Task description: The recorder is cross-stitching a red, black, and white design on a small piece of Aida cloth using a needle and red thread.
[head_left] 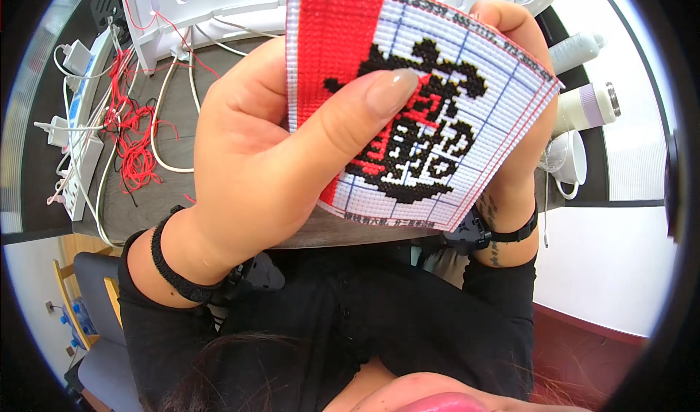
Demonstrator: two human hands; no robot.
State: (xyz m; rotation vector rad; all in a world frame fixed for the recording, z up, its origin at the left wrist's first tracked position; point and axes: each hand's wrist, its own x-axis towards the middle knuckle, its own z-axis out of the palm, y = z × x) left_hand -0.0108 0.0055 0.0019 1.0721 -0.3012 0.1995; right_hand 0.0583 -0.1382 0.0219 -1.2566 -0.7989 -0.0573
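A cross-stitch cloth is held up in front of me, tilted. It has a solid red stitched band on its left side and a black and red stitched motif on white gridded fabric. My left hand grips the left part, thumb pressed on the front by the motif, fingers hidden behind. My right hand is closed at the upper right edge, its bent fingers against the cloth. Most of that hand lies behind the fabric, so its fingertips and thumb are hidden.
Tangled red and black thread lies on the desk at left, beside power strips and white cables. A white slatted rack stands at the back. To the right are a white mug and a pale flask. A chair is lower left.
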